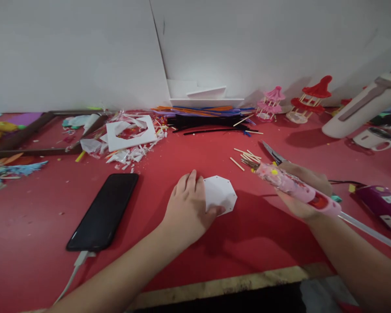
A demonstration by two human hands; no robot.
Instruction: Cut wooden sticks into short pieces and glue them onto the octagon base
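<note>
My left hand [187, 208] rests on the red table around the left side of a small white many-sided board piece [220, 193]. Its thumb presses on the piece's near edge, and small dark dots mark the corners that show. In my right hand [299, 204] is a pink hot glue gun [286, 184], raised above the table. A clear glue stick [369, 230] sticks out of its back end. Below the glue gun's nozzle lie several short wooden sticks [247, 156]. Metal pliers or scissors [273, 152] show just behind my right hand, their handles hidden.
A black phone [102, 213] with a white cable lies left. White scraps surround a cut-out board [132, 132]. Pipe cleaners [202, 113] line the wall. Pink [271, 104] and red [311, 100] small models, a tilted bottle [361, 104], a mug [373, 138] and a purple power strip [382, 204] stand right.
</note>
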